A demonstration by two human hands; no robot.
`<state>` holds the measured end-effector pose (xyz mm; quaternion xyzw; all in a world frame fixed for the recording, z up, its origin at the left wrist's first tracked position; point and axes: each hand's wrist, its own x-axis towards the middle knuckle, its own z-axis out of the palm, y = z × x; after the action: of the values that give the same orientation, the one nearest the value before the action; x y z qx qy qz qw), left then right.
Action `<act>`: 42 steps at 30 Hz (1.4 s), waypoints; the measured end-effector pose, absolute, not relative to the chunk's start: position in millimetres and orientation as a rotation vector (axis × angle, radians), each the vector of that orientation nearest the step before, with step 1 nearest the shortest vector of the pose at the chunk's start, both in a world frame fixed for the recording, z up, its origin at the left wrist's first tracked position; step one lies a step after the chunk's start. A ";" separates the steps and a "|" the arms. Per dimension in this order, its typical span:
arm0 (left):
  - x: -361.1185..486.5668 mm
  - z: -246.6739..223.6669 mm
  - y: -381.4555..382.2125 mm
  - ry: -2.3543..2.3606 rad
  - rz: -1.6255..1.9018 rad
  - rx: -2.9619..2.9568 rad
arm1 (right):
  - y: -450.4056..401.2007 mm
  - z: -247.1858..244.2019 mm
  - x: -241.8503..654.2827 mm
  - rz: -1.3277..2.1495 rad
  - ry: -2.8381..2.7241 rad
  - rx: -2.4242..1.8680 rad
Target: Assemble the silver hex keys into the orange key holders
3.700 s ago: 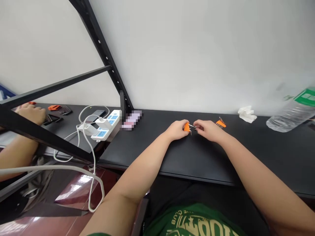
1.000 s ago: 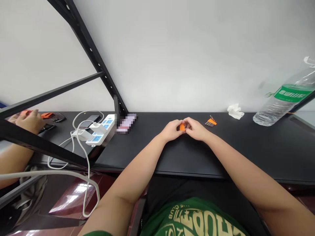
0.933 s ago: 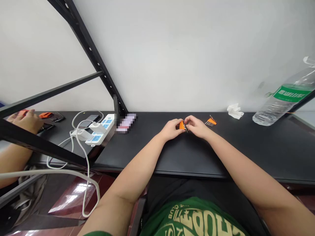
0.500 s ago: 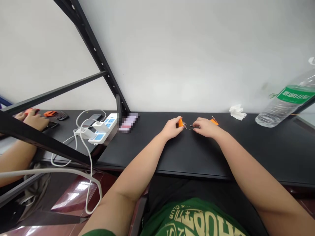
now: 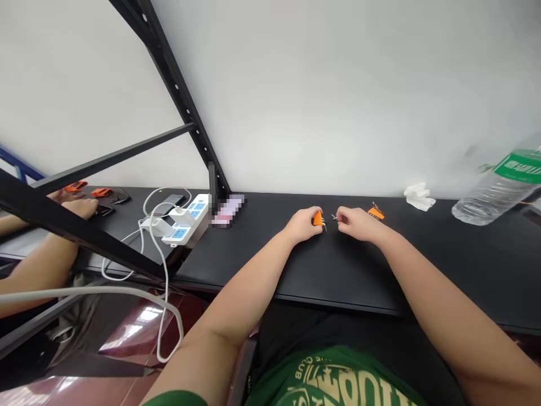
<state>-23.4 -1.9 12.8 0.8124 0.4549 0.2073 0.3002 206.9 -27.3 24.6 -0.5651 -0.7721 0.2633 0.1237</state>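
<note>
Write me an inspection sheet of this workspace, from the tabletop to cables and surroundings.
Surface: black tabletop.
Things in use: orange holder with metal pieces sticking out; small metal piece; second orange holder lying nearby.
Clutter: crumpled tissue, clear bottle with green label, pixelated item.
Hands: left hand grips the orange holder; right hand pinches the small metal piece.
Cables: white cable looping below the table edge, near the power strip.
Surroundings: pale wall, black metal frame, another person's hand.

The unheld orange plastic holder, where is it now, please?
In the head view, the holder lies right of centre, just beyond the right hand and left of the crumpled white tissue.
</note>
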 end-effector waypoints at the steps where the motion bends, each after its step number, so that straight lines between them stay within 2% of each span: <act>1: -23.2 13.4 -2.7 1.187 0.556 2.153 | -27.5 24.3 207.2 0.832 -2.196 -1.579; 8: -22.2 20.7 -7.4 1.080 0.591 2.173 | -29.8 22.8 204.5 1.198 -2.061 -1.293; 22: -20.3 20.8 -10.7 1.031 0.570 2.146 | -27.6 16.2 206.2 0.418 -2.398 -1.328; 33: -21.0 17.8 -5.1 1.049 0.631 2.091 | -21.7 8.0 211.2 0.276 -2.370 -1.345; 42: -20.4 16.0 -1.4 1.067 0.599 2.113 | -21.4 11.7 208.5 0.310 -2.342 -1.355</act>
<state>-20.4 -1.4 16.0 0.8129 0.4107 0.2304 0.3428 208.5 -21.4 11.7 -0.4867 -0.8412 0.1113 0.2076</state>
